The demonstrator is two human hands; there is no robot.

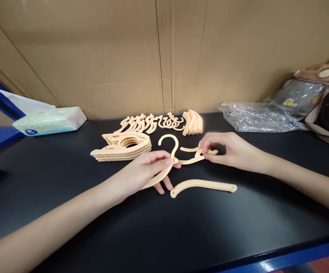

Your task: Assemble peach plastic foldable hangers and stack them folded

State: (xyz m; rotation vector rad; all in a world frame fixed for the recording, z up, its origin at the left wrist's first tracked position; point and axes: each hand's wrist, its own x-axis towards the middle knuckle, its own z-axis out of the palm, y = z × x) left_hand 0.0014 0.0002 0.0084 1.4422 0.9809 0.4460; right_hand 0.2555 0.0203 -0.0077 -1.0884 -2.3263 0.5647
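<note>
My left hand (148, 167) is closed on a beige plastic hanger arm (161, 178) with a hanger hook (177, 146) standing up at its end. Thumb and fingers pinch the joint between them. To the right, the fingertips of my right hand (226, 149) pinch a small curved, branching hanger piece (192, 161). Its near branch reaches toward the hook joint; whether they touch I cannot tell. Part of this piece is hidden by my fingers. A loose hanger arm (204, 184) lies on the black table just in front of both hands.
Folded hangers (121, 149) are stacked left of my hands. Behind lie several curved pieces (138, 123), loose hooks (170, 121) and a bundle of arms (193, 122). A tissue pack (53, 121) is at left; crumpled clear plastic (258, 116) and a bottle (300, 94) are at right.
</note>
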